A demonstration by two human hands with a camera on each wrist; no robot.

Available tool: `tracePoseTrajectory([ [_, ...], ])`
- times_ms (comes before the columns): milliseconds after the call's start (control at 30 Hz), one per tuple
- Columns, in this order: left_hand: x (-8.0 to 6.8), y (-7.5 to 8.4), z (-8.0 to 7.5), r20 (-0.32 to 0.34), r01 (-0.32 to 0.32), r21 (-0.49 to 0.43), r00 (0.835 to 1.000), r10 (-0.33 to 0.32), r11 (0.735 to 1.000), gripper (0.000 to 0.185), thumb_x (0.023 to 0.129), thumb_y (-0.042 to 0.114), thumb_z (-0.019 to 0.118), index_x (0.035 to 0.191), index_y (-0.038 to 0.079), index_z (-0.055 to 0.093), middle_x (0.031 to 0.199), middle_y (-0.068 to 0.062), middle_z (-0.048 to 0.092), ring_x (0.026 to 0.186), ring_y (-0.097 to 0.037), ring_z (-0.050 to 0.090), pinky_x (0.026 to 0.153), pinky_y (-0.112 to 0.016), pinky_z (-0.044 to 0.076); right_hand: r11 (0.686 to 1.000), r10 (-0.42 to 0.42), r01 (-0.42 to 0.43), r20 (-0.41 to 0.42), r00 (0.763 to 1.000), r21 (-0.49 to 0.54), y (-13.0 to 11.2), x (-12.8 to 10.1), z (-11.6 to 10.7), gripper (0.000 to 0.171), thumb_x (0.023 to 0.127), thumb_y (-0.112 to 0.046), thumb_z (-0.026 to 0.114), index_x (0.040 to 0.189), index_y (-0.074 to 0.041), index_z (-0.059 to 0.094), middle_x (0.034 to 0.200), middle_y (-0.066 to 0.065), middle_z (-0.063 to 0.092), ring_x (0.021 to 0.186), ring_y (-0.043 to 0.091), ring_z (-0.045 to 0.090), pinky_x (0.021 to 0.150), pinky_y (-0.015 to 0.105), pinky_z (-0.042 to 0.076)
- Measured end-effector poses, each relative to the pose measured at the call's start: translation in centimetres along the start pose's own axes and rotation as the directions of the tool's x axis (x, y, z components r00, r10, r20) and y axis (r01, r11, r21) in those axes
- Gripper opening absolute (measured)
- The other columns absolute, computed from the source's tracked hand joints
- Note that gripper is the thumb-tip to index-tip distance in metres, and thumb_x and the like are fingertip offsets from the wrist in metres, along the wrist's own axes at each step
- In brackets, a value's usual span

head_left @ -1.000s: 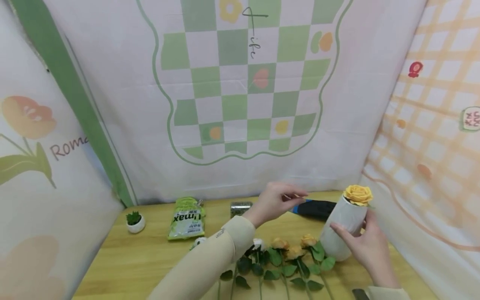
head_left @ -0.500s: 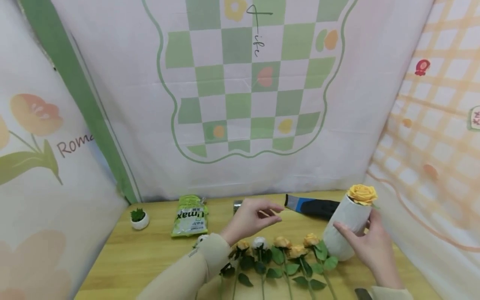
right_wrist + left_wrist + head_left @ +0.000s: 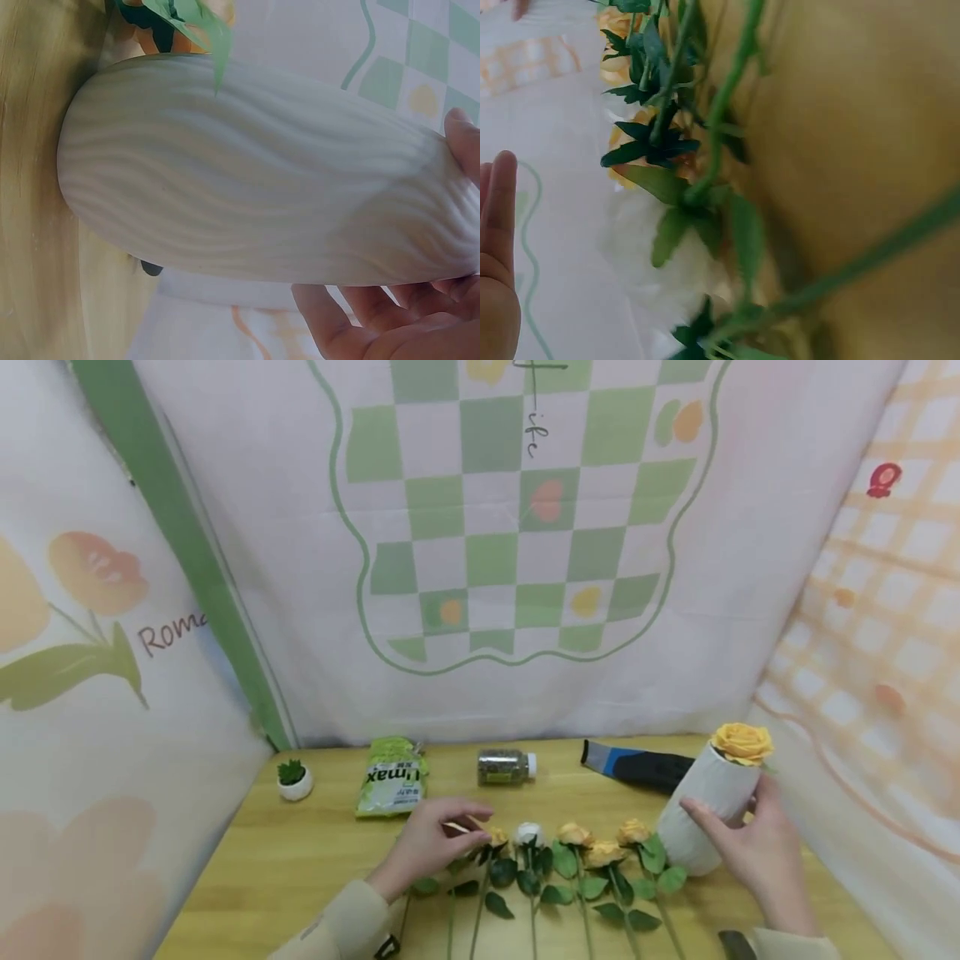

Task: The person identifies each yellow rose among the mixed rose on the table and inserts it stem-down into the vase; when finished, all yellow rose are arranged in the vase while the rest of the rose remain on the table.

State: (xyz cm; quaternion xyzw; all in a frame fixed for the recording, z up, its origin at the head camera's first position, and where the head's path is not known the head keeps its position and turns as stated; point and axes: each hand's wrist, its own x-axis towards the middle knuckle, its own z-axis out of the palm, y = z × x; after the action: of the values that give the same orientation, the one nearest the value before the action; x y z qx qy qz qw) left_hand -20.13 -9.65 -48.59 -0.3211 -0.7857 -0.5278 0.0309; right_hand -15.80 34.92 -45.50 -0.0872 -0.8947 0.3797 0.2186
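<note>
My right hand (image 3: 772, 852) grips a white ribbed vase (image 3: 705, 814) at the right, thumb on one side and fingers on the other; the vase leans slightly. A yellow rose (image 3: 742, 743) stands in its mouth. In the right wrist view the fingers (image 3: 322, 315) lie along the vase wall (image 3: 225, 172). My left hand (image 3: 431, 843) hovers over the left end of a row of artificial roses, its fingers loosely bent and apparently holding nothing. The row has a white rose (image 3: 529, 835) and several yellow roses (image 3: 574, 835), stems toward me. The left hand hides some blooms.
Along the back of the wooden table (image 3: 247, 877) lie a small potted plant (image 3: 294, 781), a green-and-white bag (image 3: 392, 781), a clear jar with a white lid (image 3: 504, 767) and a long black thing with a blue band (image 3: 637, 767). Patterned cloth walls (image 3: 517, 702) stand behind and beside.
My left hand has moved left and toward me, from near the black-and-blue thing to over the roses, uncovering the jar. The right hand keeps its hold on the vase.
</note>
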Motion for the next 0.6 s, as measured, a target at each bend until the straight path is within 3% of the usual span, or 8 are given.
tracePoseTrajectory([
  [233, -2.7, -0.7, -0.6, 0.014, 0.021, 0.024, 1.0, -0.022, 0.999, 0.034, 0.094, 0.016, 0.086, 0.126, 0.005, 0.079, 0.109, -0.015, 0.079, 0.09, -0.009, 0.077, 0.077, -0.027, 0.066, 1.0, 0.008, -0.008, 0.004, 1.0, -0.002, 0.0, 0.2, -0.4, 0.107, 0.092, -0.046, 0.088, 0.163, 0.005, 0.026, 0.145, 0.048, 0.047, 0.127, 0.069, 0.05, 0.097, 0.081, 0.046],
  [467, -4.1, -1.7, -0.4, 0.115, 0.108, 0.114, 0.986, -0.121, 0.988, 0.038, 0.094, 0.019, 0.087, 0.129, 0.007, 0.078, 0.096, 0.01, 0.077, 0.083, -0.001, 0.071, 0.076, -0.023, 0.063, 1.0, 0.011, -0.011, 0.009, 1.0, -0.004, -0.2, 0.1, -0.4, 0.108, 0.092, -0.046, 0.087, 0.164, 0.005, 0.024, 0.145, 0.048, 0.047, 0.127, 0.069, 0.05, 0.096, 0.082, 0.046],
  [600, -4.9, -2.2, 0.0, 0.145, 0.157, 0.129, 0.974, -0.175, 0.979, 0.04, 0.093, 0.022, 0.087, 0.13, 0.007, 0.078, 0.096, 0.016, 0.076, 0.082, 0.0, 0.07, 0.076, -0.021, 0.062, 1.0, 0.008, -0.008, 0.011, 1.0, -0.004, -0.4, 0.0, -0.4, 0.107, 0.093, -0.045, 0.087, 0.164, 0.005, 0.025, 0.145, 0.047, 0.048, 0.127, 0.068, 0.05, 0.096, 0.081, 0.047],
])
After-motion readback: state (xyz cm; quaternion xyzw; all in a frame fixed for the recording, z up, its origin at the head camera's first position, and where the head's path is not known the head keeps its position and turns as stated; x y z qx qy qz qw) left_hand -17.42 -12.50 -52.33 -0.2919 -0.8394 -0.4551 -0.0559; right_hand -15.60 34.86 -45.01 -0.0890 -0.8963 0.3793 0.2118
